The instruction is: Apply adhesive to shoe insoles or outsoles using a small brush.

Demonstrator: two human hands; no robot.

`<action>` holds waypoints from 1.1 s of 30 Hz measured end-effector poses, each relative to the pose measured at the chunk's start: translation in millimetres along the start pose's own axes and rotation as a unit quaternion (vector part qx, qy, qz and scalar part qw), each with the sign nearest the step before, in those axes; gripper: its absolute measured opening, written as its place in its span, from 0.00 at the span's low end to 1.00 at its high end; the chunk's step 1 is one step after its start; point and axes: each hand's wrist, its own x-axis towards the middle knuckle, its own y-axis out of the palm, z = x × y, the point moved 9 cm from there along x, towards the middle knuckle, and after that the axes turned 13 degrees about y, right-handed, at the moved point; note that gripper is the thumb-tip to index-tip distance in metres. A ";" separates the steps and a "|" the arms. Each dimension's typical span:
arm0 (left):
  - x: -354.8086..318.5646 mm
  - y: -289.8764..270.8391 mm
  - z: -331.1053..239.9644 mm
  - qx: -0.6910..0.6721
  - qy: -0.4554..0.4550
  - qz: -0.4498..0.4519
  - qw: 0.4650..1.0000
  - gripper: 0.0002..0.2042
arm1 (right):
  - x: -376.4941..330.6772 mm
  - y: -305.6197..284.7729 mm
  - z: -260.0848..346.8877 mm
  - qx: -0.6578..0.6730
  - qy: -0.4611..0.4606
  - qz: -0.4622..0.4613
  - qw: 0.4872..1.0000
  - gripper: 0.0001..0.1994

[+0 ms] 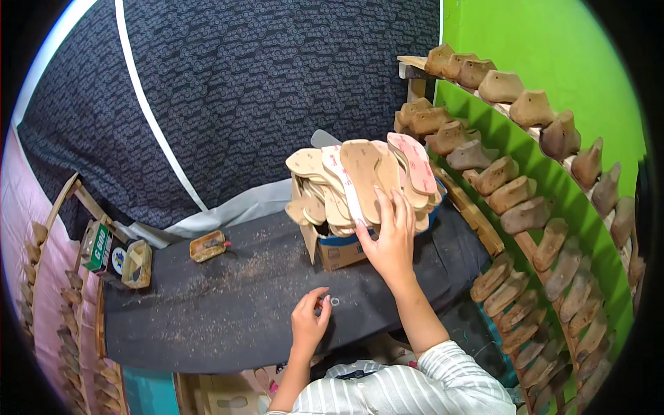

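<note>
A cardboard box with blue on its side stands on the dark-covered table, filled with shoe-insole-shaped pieces in tan and cream. Some, like the pink-and-white piece at the right, carry printed marks. My right hand reaches over the front of the box, fingers stretched and resting on the upright pieces, thumb spread to the left by a white-edged one. Over the table's near part, my left hand is loosely curled, thumb and index finger apart, with nothing visible in it. Close to its fingertips lies a small ring-shaped thing.
Racks of wooden shoe lasts line the green wall at right; more lasts hang at left. A small tray, a yellowish container and a green box stand on the table, among scattered crumbs.
</note>
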 end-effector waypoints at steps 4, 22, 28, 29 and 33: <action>30.2 -2.0 28.2 -0.002 0.000 -0.007 1.000 0.09 | 14.7 27.5 -9.5 -0.113 0.042 0.002 0.993 0.33; 13.2 -20.1 36.3 -0.032 -0.067 -0.027 0.997 0.08 | -11.6 -15.6 18.6 0.002 -0.012 -0.033 0.999 0.24; -23.2 -25.7 24.0 -0.160 -0.134 -0.056 0.976 0.06 | -67.3 -8.9 41.9 0.142 -0.100 0.058 0.983 0.24; -31.5 -26.7 24.2 -0.215 -0.152 -0.064 0.962 0.05 | -77.1 -4.0 47.6 0.169 -0.113 0.080 0.976 0.23; -57.5 -48.2 34.1 -0.431 -0.138 -0.167 0.876 0.22 | -117.0 22.7 74.1 0.263 -0.133 0.178 0.939 0.23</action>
